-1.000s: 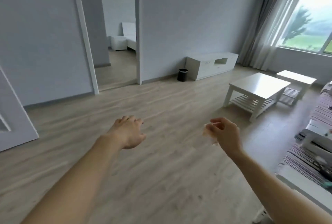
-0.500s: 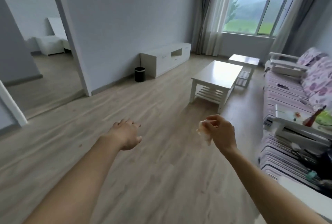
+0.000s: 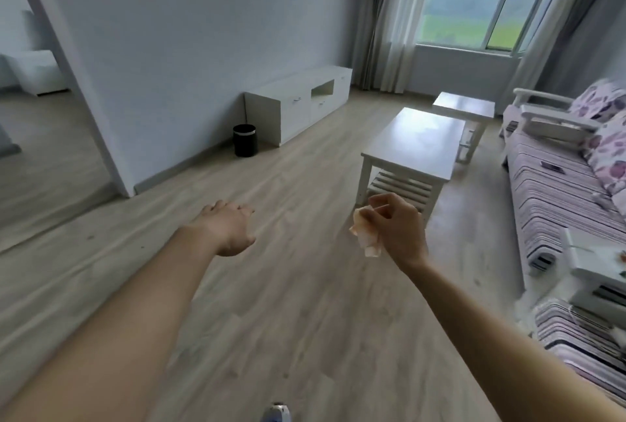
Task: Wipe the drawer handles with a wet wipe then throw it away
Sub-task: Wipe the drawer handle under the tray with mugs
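- The right hand (image 3: 399,228) pinches the wet wipe (image 3: 366,235) with curled fingers. The wipe is soft and scrunched into a lump, white with a bit of orange on it.
- The left hand (image 3: 227,228) holds nothing. Its fingers are loose and spread out over the floor (image 3: 288,303).
- The drawer handles (image 3: 297,100) are thin little bars on the long white cabinet (image 3: 271,117). The cabinet is far ahead, against the wall, and its long side runs along the wall toward the window.
- The black bin (image 3: 244,140) is small and round, with a shiny rim. It stands on the floor just beside the near end of the cabinet.
- Both are ahead and a bit to the left, well apart from the hands. The left hand is on that side, but the wipe is in the right one.
- I think the person must walk across the smooth wood floor first. The white desk (image 3: 420,140) is off to the right, out of the way.
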